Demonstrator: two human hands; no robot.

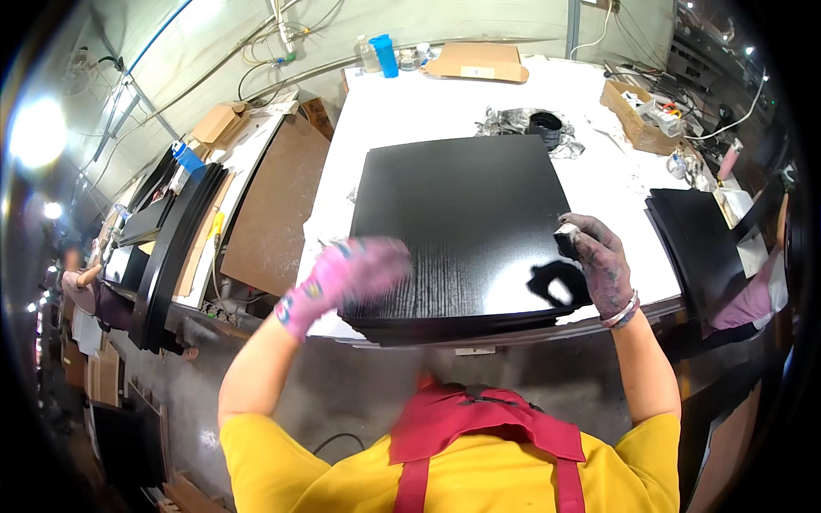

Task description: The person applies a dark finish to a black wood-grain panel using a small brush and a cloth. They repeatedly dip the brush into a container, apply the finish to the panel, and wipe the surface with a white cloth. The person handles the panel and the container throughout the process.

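Note:
A stack of glossy black panels (453,214) lies in front of me on a white-covered table, its top surface streaked toward the near edge. My left hand (363,269), in a pink patterned glove, is over the near left part of the top panel, its fingers smeared by motion. At the panel's right edge, my right hand (603,265), in a black-stained pink glove, is closed on a small white pad (566,231) blackened on its lower side. Below that pad, a ragged black shape (540,280) surrounds a bright white patch; whether it is cloth or reflection is unclear.
A black tub (545,126) stands on crumpled, stained wrapping behind the panels. Farther back are flat cardboard (479,61) and a blue bottle (384,56). More black panels (697,248) lie at right. A brown board (278,201) leans at left. People work at both sides.

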